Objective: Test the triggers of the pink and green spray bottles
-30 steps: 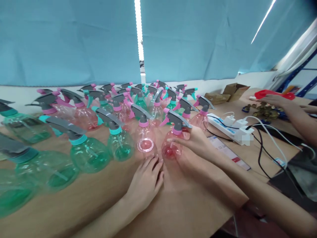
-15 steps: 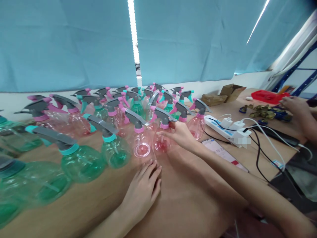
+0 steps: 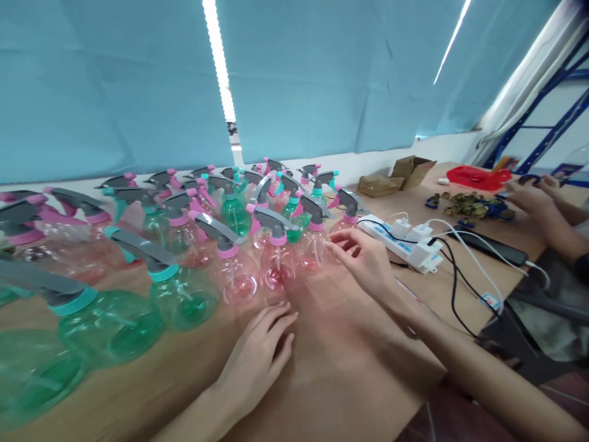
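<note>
My left hand (image 3: 257, 353) lies on the tabletop with its fingers stretched out, holding nothing, just in front of the spray bottles. My right hand (image 3: 363, 261) is raised beside a pink spray bottle (image 3: 317, 248), fingers loosely apart; whether a fingertip touches the bottle I cannot tell. Part of another pink spray bottle (image 3: 350, 215) is hidden behind that hand. Left of these stand two more pink spray bottles, one nearer the middle (image 3: 277, 270) and one farther left (image 3: 237, 282). Clear green spray bottles (image 3: 184, 301) with turquoise collars and grey trigger heads line the left front.
Several more spray bottles crowd toward the wall. On the right are a white power strip (image 3: 400, 239) with cables, a black bar-shaped device (image 3: 490, 245), cardboard boxes (image 3: 411, 172), a red tray (image 3: 478, 178) and a pile of brass-coloured parts (image 3: 473, 205). Another person's hands (image 3: 536, 199) work there.
My right hand has let go of a pink spray bottle and moved right, away from it. My left hand stays on the table. The view has turned slightly right.
</note>
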`<state>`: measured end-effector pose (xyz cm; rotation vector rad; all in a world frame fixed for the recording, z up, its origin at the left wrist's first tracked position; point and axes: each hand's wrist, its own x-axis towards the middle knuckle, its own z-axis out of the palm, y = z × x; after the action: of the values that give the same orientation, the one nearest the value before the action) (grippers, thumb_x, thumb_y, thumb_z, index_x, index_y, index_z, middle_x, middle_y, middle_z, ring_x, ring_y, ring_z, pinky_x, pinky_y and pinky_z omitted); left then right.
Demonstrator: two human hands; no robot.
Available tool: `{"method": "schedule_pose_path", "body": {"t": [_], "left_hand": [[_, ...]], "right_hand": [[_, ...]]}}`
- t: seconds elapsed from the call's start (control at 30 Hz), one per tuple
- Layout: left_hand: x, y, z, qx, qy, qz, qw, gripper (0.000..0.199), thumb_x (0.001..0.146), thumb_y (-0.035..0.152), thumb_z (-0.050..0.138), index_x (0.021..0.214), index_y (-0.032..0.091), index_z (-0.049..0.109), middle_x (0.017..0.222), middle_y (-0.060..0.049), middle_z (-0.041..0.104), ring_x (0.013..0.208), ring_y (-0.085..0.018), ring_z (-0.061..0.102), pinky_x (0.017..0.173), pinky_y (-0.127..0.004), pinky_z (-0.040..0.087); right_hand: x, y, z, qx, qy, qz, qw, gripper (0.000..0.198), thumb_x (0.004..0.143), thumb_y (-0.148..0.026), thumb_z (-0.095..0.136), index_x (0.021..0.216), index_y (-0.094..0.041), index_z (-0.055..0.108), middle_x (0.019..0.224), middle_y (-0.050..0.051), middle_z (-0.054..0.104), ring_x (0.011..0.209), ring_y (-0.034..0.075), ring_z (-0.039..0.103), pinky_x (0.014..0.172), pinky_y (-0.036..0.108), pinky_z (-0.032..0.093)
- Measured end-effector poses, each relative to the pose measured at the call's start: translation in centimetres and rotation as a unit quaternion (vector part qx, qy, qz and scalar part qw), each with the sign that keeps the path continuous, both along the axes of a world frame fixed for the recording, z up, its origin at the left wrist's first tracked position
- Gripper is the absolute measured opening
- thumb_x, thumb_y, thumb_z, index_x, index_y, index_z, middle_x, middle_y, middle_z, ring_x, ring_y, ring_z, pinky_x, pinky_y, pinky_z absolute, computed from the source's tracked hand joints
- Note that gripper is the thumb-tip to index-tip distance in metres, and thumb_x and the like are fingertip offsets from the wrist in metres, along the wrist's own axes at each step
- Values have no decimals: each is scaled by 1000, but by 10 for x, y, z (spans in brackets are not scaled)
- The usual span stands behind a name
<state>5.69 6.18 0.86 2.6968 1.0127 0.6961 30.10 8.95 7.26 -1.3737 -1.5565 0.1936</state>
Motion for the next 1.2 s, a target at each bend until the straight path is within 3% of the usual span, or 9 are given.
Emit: {"method": "schedule_pose_path", "body": {"t": [0.1, 0.23, 0.43, 0.57, 0.7, 0.77, 0.87, 1.0, 1.2], "left_hand": [[13, 2, 3, -11, -28, -14, 999, 28, 95, 14, 42, 116, 21, 59, 122, -9, 62, 115, -25, 58, 97, -48, 49], [24, 0, 5, -23, -46, -32, 998, 28, 94, 13, 42, 114, 22, 59, 118, -8, 62, 111, -24, 59, 96, -45, 50], [25, -4, 7, -44, -65, -21, 997, 25, 95, 14, 42, 113, 22, 58, 113, -7, 62, 106, -23, 61, 93, -43, 51], [23, -5, 10, -66, -77, -7, 995, 23, 95, 17, 42, 111, 23, 58, 112, -5, 63, 104, -23, 61, 92, -43, 51], [24, -10, 14, -94, -94, 15, 991, 23, 94, 23, 47, 116, 24, 54, 117, -6, 61, 109, -24, 60, 94, -45, 49], [24, -14, 15, -107, -103, 24, 989, 32, 91, 28, 54, 123, 24, 49, 124, -8, 58, 115, -27, 57, 97, -47, 47], [20, -24, 15, -132, -115, 26, 984, 63, 83, 35, 67, 137, 24, 36, 138, -12, 49, 127, -31, 48, 103, -53, 41], [2, -38, 11, -177, -154, 22, 972, 89, 75, 39, 76, 146, 23, 23, 147, -16, 39, 134, -35, 40, 106, -55, 37], [-41, -59, 12, -166, -197, 52, 965, 84, 76, 35, 78, 143, 27, 27, 143, -12, 45, 129, -31, 47, 104, -50, 42]], "right_hand": [[9, 11, -1, 5, -61, -65, 996, 42, 82, -43, 66, 113, -15, 63, 110, 13, 71, 91, 28, 68, 81, 42, 52], [0, 33, -4, -38, -92, -67, 993, 65, 78, -53, 66, 127, -12, 55, 126, 20, 63, 116, 36, 59, 93, 49, 46], [-7, 41, -4, -74, -111, -44, 990, 48, 80, -48, 66, 117, -16, 63, 119, 16, 68, 108, 33, 65, 90, 46, 48], [1, 17, -2, -79, -126, -59, 987, 51, 78, -52, 67, 113, -15, 64, 112, 16, 70, 102, 35, 66, 83, 45, 50], [10, -24, -3, -64, -147, -39, 986, 51, 79, -60, 63, 105, -17, 66, 92, 12, 72, 82, 29, 68, 63, 35, 48], [9, -44, -6, -58, -162, -18, 985, 52, 78, -62, 62, 103, -17, 65, 77, 8, 69, 64, 23, 64, 55, 32, 44], [-3, -67, -10, -40, -160, 25, 986, 49, 76, -60, 66, 101, -18, 63, 70, 3, 64, 57, 18, 57, 51, 29, 41], [-36, -84, -10, -46, -127, 88, 987, 42, 72, -58, 72, 86, -20, 60, 73, 3, 64, 63, 18, 59, 55, 30, 45], [-87, -88, 4, -14, -129, 206, 970, 47, 71, -55, 74, 101, -21, 61, 91, 6, 69, 89, 26, 64, 75, 40, 51]]}}
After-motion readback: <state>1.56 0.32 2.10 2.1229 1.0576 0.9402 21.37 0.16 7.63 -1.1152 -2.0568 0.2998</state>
